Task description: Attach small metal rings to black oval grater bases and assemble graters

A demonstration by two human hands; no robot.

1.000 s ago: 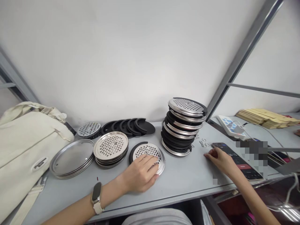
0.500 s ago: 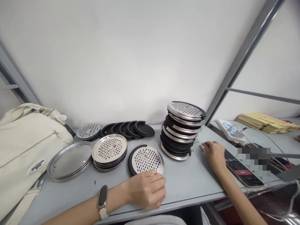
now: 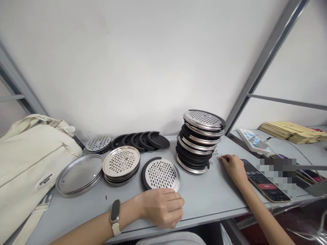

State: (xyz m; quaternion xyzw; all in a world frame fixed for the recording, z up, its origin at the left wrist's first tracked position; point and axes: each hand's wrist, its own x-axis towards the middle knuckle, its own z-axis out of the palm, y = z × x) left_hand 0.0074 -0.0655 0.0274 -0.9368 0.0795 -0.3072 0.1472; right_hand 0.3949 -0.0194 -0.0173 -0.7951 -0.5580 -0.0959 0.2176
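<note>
A tall stack (image 3: 201, 141) of assembled discs is already built. Left of it, one perforated disc (image 3: 161, 174) lies on its black ring. Just before that disc the left hand (image 3: 163, 207) rests curled, holding nothing. Right of the stack, the right hand (image 3: 233, 165) pinches at small wire clips (image 3: 221, 159); whether one is gripped cannot be told. Loose discs and rings left of the stack are still unassembled.

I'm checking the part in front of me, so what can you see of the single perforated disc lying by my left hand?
The perforated disc is round, shiny and metal-looking, pierced with rows of short slots inside a smooth raised rim. It lies flat on a black ring that shows along its left and far edge, with a small gap at the top. It rests on the grey table, apart from the neighbouring stacks. The left hand lies just in front, at its near edge; contact is unclear.
</note>
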